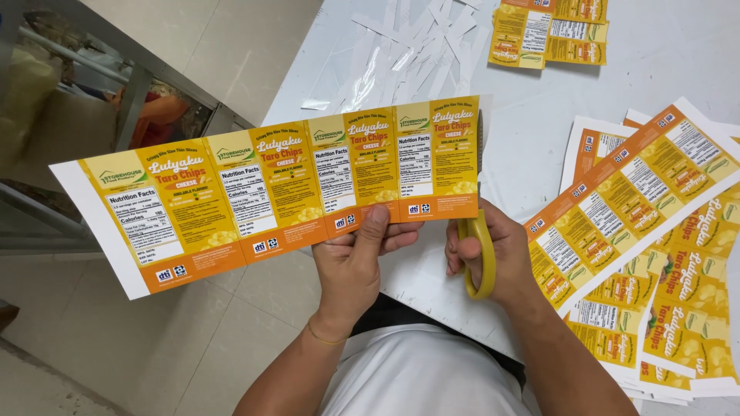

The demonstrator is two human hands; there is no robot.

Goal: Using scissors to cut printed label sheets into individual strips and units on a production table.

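Left hand (356,258) pinches the label strip (270,185) taut while the right hand (493,254) grips yellow scissors (479,250) at its 3 o'clock edge, so I'd keep blades square along the margin.

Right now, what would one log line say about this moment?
left hand: holds label strip | right hand: yellow scissors at strip's right edge | table: label sheets, cut labels, trimmings

free: bare table (532,100) centre | blocked: label sheets (655,231) right, offcuts (401,54) ahead
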